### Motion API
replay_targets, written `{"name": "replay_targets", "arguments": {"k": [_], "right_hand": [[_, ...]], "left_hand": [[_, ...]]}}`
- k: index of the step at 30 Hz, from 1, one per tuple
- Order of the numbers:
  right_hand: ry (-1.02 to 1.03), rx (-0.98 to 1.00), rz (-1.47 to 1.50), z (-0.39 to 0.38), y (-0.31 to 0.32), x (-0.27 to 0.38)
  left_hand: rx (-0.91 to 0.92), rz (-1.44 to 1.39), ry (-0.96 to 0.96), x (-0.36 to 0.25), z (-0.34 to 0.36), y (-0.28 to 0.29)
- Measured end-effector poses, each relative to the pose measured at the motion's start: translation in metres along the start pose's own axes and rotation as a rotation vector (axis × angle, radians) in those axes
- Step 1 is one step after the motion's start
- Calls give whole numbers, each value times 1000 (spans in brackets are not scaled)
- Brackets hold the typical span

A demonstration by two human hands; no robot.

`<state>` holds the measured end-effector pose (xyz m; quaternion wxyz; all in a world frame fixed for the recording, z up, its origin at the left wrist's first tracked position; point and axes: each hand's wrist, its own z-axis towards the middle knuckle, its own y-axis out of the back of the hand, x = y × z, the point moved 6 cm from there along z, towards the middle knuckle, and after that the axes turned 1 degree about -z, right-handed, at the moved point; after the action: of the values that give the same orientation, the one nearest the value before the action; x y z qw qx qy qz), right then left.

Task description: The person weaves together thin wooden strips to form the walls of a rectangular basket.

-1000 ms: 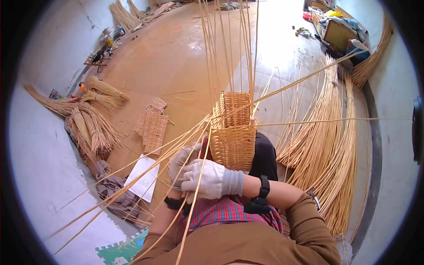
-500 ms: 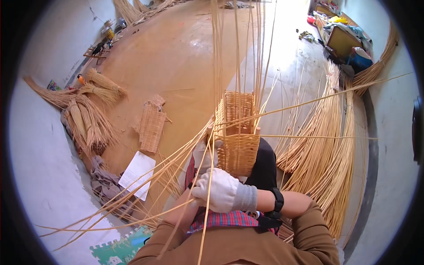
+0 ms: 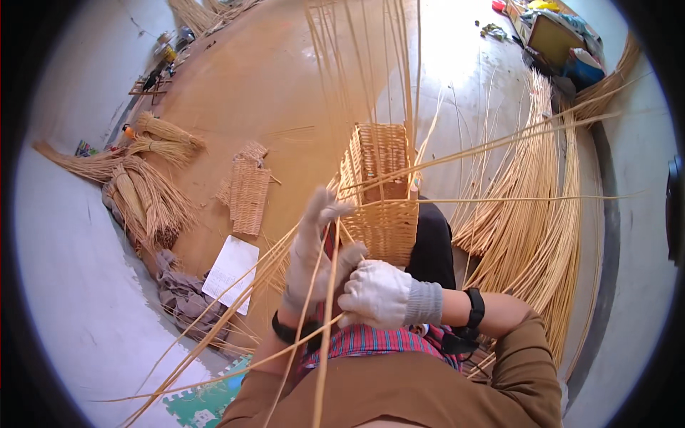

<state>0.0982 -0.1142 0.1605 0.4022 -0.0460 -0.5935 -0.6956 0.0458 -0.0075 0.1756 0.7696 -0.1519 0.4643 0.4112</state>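
Directions read off the basket. Half-assembled wicker basket (image 3: 382,232) is out in front of the body, at 1 o'clock from the hands; support underneath hidden. Tall stakes (image 3: 418,71) rise toward 12.

Change in the last half second: left hand (image 3: 305,250) was blurred and low against the near-left corner. It's now up beside that corner, fingers spread and raised, thumb held apart from them and just beside the other hand. Right hand (image 3: 378,294) has moved nearer the basket, fingers curled around one strand (image 3: 278,353) whose tail exits to 7. Exact finger contact is hidden.

My read: right has the working strand, left is free to handle the corner. Weave not finished: loose strands fan from that corner to 7–8, long ones cross to 2 and 3. Woven panel (image 3: 248,196) on the floor (image 3: 214,143) at 9, rod bundle (image 3: 514,207) at 3.
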Motion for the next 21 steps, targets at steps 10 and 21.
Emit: {"name": "replay_targets", "arguments": {"k": [10,21], "right_hand": [[-243,-1013,1045,-82,49,-162],[-855,-1098,384,-115,59,-141]], "left_hand": [[-335,-416,258,80,9,37],[-405,-448,279,119,-38,-10]]}}
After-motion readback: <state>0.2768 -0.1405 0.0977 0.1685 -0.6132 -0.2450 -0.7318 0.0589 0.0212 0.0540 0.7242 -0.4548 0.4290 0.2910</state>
